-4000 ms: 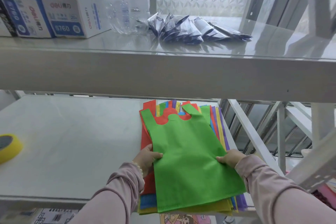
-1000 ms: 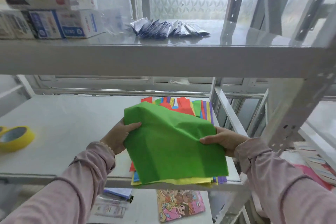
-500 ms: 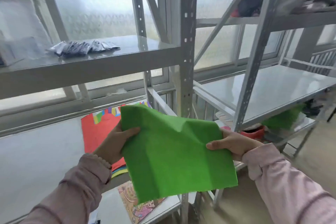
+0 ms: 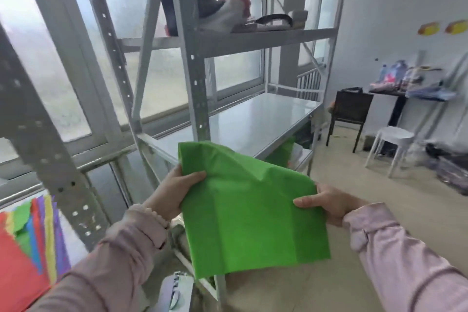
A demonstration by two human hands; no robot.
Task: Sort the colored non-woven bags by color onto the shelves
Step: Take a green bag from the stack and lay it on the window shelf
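A folded green non-woven bag point(image 4: 250, 213) hangs in the air in front of me, held by both hands. My left hand point(image 4: 177, 191) grips its left edge near the top. My right hand point(image 4: 326, 201) pinches its right edge. The stack of mixed-colour bags point(image 4: 27, 243), with a red one on top, lies on the shelf at the lower left. More green material point(image 4: 282, 153) shows on a lower shelf of the second rack, partly hidden behind the held bag.
A grey metal rack point(image 4: 192, 76) stands right ahead, with a bare middle shelf point(image 4: 253, 121) and clutter point(image 4: 222, 15) on its upper shelf. An upright post point(image 4: 50, 159) rises at the left. A white stool point(image 4: 395, 144) and a dark table point(image 4: 352, 109) stand at the right.
I have lifted the green bag off the stack, and my view has swung right from the first rack to the second one. Both hands keep hold of the bag.
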